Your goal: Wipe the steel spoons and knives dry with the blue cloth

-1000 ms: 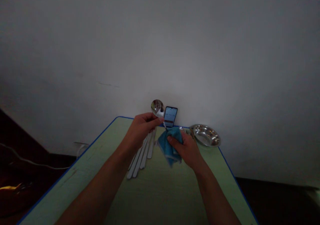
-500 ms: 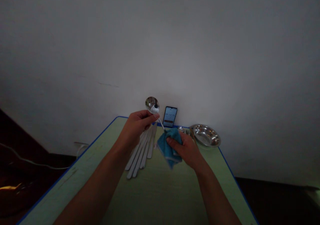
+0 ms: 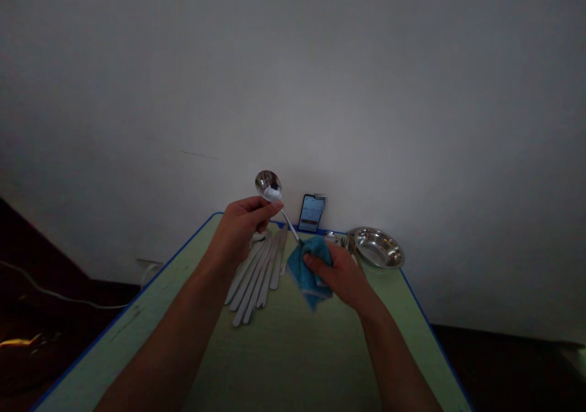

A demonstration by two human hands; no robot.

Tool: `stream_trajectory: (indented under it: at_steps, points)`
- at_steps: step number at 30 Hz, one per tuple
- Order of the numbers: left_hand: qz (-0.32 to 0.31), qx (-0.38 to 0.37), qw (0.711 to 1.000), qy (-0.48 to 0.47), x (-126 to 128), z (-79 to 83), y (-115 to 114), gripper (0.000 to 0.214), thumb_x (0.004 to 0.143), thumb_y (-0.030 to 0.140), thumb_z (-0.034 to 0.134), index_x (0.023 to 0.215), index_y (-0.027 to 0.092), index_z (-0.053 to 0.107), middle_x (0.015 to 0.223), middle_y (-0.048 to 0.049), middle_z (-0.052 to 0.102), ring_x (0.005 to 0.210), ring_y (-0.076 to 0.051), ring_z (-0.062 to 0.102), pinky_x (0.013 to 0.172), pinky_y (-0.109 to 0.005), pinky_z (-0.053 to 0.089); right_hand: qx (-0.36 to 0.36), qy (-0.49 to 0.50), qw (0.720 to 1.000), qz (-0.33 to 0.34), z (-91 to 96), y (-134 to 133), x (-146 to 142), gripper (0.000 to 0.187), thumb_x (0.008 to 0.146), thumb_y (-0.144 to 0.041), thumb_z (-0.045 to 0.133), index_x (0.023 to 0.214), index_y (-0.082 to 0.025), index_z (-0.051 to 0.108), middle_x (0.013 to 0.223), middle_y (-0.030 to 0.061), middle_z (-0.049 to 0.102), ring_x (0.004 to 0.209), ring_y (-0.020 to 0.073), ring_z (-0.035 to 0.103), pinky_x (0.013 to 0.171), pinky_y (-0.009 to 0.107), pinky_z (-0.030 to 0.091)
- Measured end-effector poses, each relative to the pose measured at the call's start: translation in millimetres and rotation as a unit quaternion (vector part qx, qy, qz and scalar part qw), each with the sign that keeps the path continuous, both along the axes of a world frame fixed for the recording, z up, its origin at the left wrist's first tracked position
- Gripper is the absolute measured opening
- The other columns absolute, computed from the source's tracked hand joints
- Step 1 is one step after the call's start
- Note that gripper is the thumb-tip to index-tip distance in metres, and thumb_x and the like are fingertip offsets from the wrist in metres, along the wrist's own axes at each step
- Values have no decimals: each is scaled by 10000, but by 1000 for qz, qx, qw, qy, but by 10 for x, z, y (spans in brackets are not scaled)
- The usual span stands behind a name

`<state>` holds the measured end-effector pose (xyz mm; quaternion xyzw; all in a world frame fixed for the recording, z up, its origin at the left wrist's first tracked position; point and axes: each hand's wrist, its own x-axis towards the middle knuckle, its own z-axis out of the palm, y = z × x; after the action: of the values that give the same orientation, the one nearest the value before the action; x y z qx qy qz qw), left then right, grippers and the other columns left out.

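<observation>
A shiny metal ladle [image 3: 268,185] is held up at a slant over the table, its round bowl at the upper left. My left hand [image 3: 245,223] pinches it just below the bowl. Lower down, the handle runs into a blue cloth [image 3: 309,271], which wraps around its end and hides it. My right hand [image 3: 336,271] is closed on the cloth and the handle inside, thumb on top. Beneath my left hand, several flat metal knives [image 3: 256,278] lie fanned out on the green table [image 3: 293,357], partly covered by the hand.
A phone [image 3: 311,212] leans upright against the wall at the table's back edge. To its right stands a shallow metal bowl [image 3: 379,248]. More cutlery [image 3: 343,241], including a fork, lies between the bowl and my right hand. A white cable [image 3: 59,293] hangs at the left.
My left hand and the ladle's bowl have moved a little left and up, and more of the handle shows out of the cloth. My right hand stays nearly in place.
</observation>
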<state>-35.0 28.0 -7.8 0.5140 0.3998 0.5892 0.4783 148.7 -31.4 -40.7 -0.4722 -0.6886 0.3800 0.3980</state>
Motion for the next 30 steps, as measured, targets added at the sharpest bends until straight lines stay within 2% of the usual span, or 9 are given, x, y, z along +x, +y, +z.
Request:
stream_trajectory:
  at_steps: [7,16,24,30]
  points:
    - [12,-2,1000,-7,-8,30,-8,205,591,279,747,549,139,602,457,52,418,426,-54,323,434,-215,231,-15,7,1000,8,-7,-7,9,218,822,-396,534,780,-183,556,675,-19,549,585,92,489,538,217,410]
    - [27,-1,1000,-11,-37,44,-2,196,621,286,721,548,145,605,473,45,428,433,-58,343,438,-221,238,-27,0,1000,16,-33,5,45,219,815,-400,549,804,-182,564,688,-16,552,585,91,487,514,204,406]
    - [35,-15,999,-17,-54,42,15,173,603,290,731,603,141,645,544,13,539,481,-70,435,457,-203,296,-37,-20,999,18,-6,-10,54,211,818,-383,542,770,-178,544,654,-26,521,566,85,471,493,191,393]
    - [57,-17,998,-30,-78,58,21,165,581,280,733,589,139,648,542,17,532,496,-76,456,464,-199,319,-39,-25,999,25,-17,1,99,202,810,-367,557,758,-173,548,650,-26,534,557,83,475,478,186,387]
